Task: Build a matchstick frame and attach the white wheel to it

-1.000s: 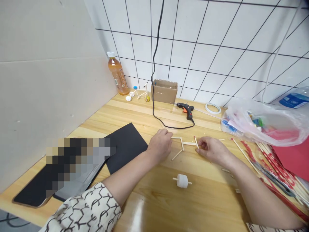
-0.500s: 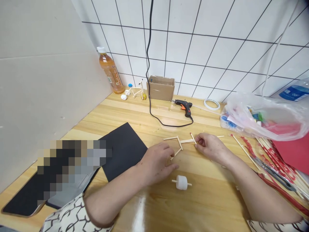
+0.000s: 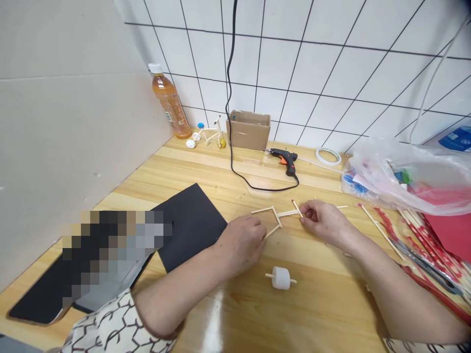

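Wooden table (image 3: 316,316) below tiled wall (image 3: 283,63)

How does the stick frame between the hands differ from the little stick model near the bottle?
The stick frame lies low, while the stick model stands up. The frame is bare sticks, one red-tipped; the model carries white, yellow and blue pieces. The left hand and right hand are at the frame; nobody touches the model. Both use thin pale sticks.

Bright, even light covers the worktop (image 3: 327,309), left hand (image 3: 243,242) and right hand (image 3: 324,220); white glare streaks the front edge, and soft shadow lies beside the right forearm (image 3: 390,279). Pixel blocks blot the left side; wide-angle stretch splays the tiles (image 3: 287,61).
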`<action>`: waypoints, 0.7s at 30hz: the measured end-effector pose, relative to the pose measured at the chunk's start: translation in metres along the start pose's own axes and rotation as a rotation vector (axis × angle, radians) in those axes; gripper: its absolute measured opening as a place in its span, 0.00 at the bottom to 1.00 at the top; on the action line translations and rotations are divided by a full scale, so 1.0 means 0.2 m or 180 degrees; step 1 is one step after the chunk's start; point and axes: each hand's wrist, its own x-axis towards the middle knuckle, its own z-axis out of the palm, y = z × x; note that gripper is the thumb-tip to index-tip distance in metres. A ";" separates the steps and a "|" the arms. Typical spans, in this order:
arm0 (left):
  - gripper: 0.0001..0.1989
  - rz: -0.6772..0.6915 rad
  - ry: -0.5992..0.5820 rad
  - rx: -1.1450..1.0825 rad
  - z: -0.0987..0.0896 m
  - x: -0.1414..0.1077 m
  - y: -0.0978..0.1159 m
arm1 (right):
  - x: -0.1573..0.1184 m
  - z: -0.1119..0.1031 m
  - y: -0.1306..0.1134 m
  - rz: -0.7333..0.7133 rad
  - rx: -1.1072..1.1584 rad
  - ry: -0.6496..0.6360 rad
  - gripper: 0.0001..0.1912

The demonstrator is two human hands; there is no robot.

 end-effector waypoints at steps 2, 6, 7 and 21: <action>0.11 0.0026 -0.0037 0.0066 0.00 0.00 0.00 | 0.00 0.00 0.00 -0.0009 -0.0001 0.0005 0.02; 0.10 0.0053 -0.0103 0.0181 0.00 0.01 -0.01 | 0.00 0.00 -0.01 -0.0017 -0.0011 0.0023 0.02; 0.10 0.0046 -0.0099 0.0187 0.01 0.01 -0.01 | 0.00 0.00 -0.01 -0.0015 -0.0010 0.0022 0.02; 0.08 0.0039 0.0038 0.0226 0.02 0.01 -0.03 | 0.00 0.00 -0.02 -0.0012 0.0038 0.0003 0.02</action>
